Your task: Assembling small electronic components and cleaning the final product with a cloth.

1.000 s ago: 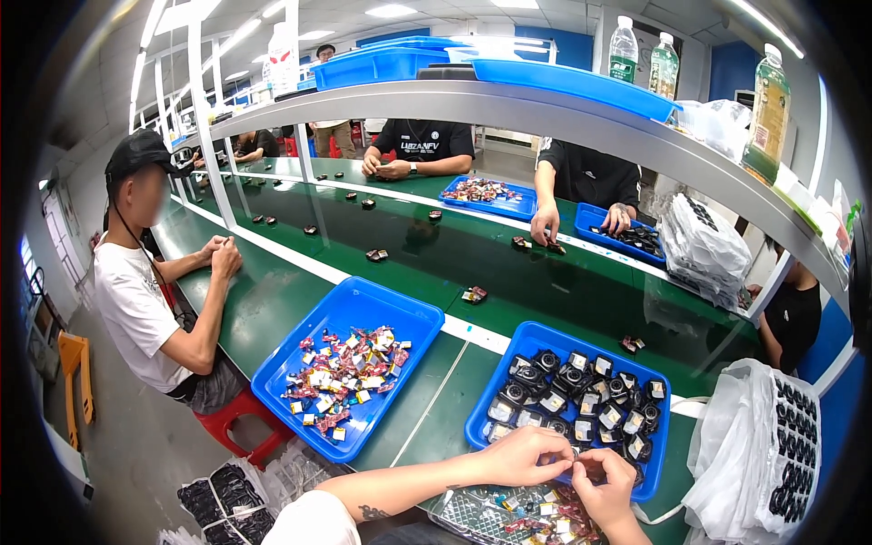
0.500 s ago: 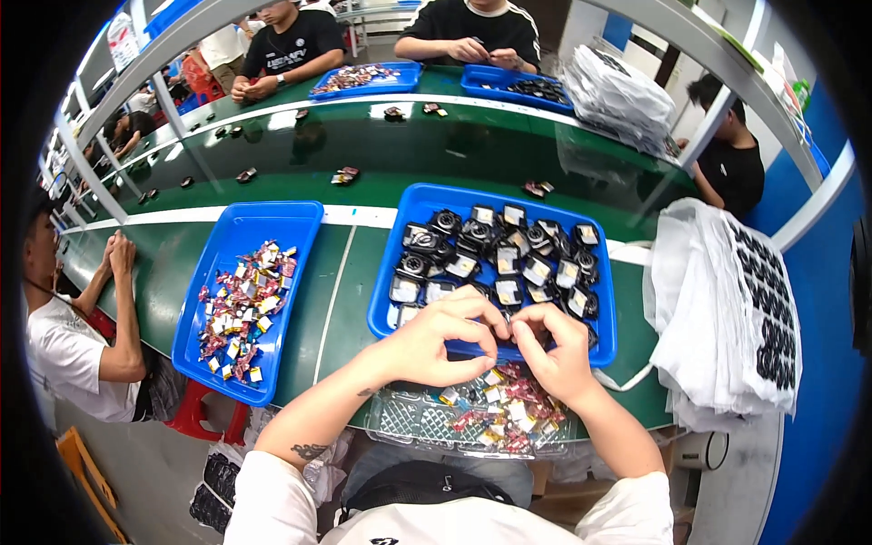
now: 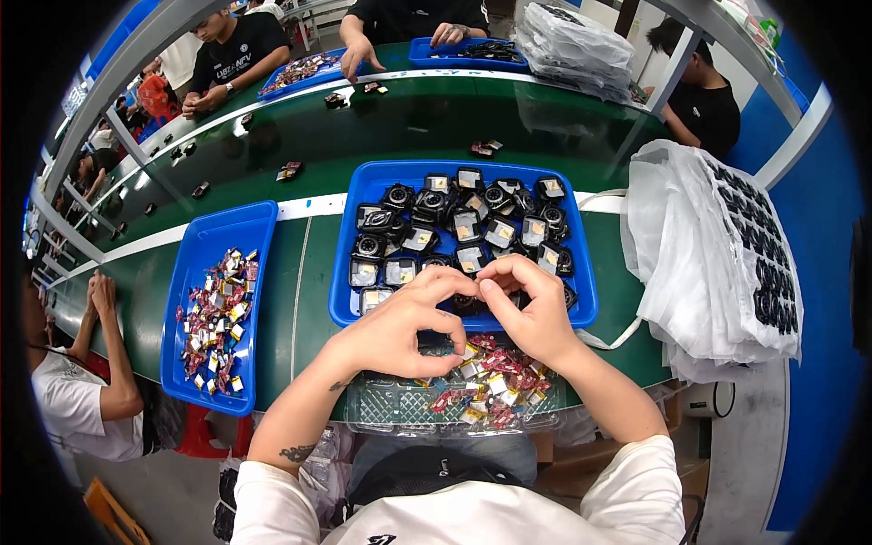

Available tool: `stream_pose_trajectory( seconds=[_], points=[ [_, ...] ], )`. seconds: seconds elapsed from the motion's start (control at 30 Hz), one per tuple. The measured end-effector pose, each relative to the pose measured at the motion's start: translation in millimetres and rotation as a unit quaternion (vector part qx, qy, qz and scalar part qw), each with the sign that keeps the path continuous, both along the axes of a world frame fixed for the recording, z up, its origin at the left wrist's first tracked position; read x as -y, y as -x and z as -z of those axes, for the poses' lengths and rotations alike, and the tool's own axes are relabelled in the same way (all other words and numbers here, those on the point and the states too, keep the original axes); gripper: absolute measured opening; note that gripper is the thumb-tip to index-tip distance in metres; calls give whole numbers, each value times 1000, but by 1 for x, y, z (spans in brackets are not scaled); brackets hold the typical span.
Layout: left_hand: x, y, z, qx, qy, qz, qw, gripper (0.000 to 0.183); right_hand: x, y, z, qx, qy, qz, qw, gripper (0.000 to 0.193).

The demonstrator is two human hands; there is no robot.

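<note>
My left hand (image 3: 413, 322) and my right hand (image 3: 531, 304) meet over the front edge of a blue tray (image 3: 586, 313). Thumbs and forefingers are pinched together, fingertips nearly touching; whatever they hold is hidden behind them. Inside the tray lie several black watch-like casings (image 3: 468, 225), some showing a round lens-like disc, others a pale square. Below my hands, a clear plastic blister tray (image 3: 386, 400) carries a heap of small red circuit boards with silver-and-yellow battery cells (image 3: 498, 383). My left hand's lower fingers hover above that heap's left side.
To the left stands another blue tray (image 3: 254, 363) of boards and cells. White wrapped sheets with black parts (image 3: 686, 245) are stacked at right. Beyond a white rail, scattered assemblies (image 3: 289, 171) lie on the green belt (image 3: 381, 136). Co-workers sit across and at left; a metal frame post (image 3: 795, 145) rises at right.
The whole view has shifted, moving the trays leftward in the picture. My hands remain pinched together over the tray's front edge. A co-worker across has stretched a hand over the belt.
</note>
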State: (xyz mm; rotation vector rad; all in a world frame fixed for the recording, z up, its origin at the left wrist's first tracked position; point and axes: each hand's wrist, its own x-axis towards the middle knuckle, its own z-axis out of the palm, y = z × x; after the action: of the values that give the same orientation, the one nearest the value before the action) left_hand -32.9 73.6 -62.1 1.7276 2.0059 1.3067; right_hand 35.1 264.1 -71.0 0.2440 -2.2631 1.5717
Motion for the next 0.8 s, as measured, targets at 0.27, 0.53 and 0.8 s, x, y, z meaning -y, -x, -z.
stream_pose_trajectory(
  seconds=[0.27, 0.53, 0.8],
  points=[
    [11, -3, -27, -110, 77, -18, 991, 12, -1, 6, 2, -37, -26, -3, 999, 8],
    [16, -24, -28, -105, 238, 19, 965, 22, 0, 3, -1, -20, -26, -9, 999, 7],
    [7, -28, -13, -60, 120, 52, 990, 14, 0, 3, -2, -37, -43, -38, 998, 8]
  ],
)
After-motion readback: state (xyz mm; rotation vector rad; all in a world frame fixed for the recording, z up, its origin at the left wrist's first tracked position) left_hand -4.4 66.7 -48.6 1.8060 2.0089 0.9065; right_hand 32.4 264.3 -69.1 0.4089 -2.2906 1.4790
